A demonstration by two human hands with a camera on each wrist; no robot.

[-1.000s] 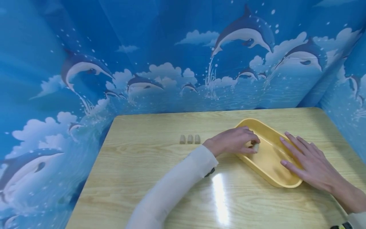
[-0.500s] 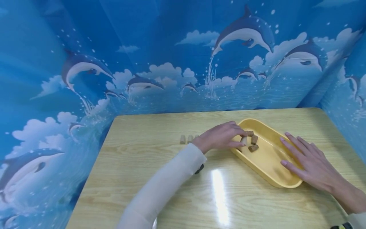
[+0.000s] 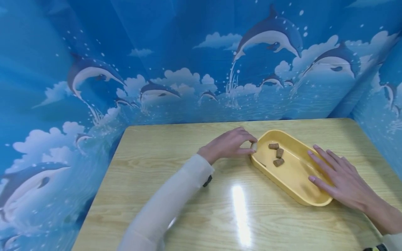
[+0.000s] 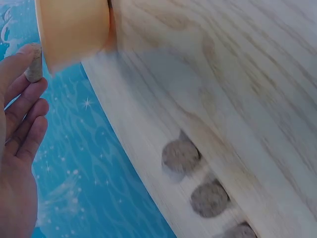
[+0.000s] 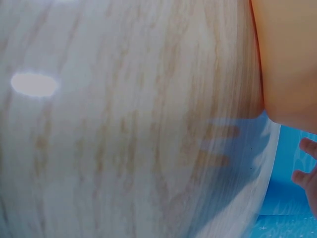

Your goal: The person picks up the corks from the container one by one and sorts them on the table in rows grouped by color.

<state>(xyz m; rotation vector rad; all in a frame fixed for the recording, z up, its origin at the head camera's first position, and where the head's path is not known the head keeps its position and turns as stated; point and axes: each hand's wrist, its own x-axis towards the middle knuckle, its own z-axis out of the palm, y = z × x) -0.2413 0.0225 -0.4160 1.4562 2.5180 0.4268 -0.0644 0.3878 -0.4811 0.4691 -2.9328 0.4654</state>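
My left hand (image 3: 230, 143) pinches a cork (image 3: 254, 146) between thumb and fingertips at the left end of the yellow tray (image 3: 290, 194). The left wrist view shows that cork (image 4: 34, 63) upright in the fingers, beside the tray wall (image 4: 74, 29). Several brown corks, one of them a middle cork (image 3: 280, 153), lie in the tray's left half. Three more stand in a row on the table, such as the nearest cork (image 4: 181, 155); in the head view my left hand and wrist hide them. My right hand (image 3: 340, 177), fingers spread, rests on the tray's right side.
The wood-grain table (image 3: 150, 167) bears a bright glare streak in front of the tray. A blue dolphin-print curtain (image 3: 176, 69) hangs behind the table and along its sides.
My left hand has moved left with the cork, from over the tray's inside to its left rim, uncovering the corks within. My right hand has stayed in place.
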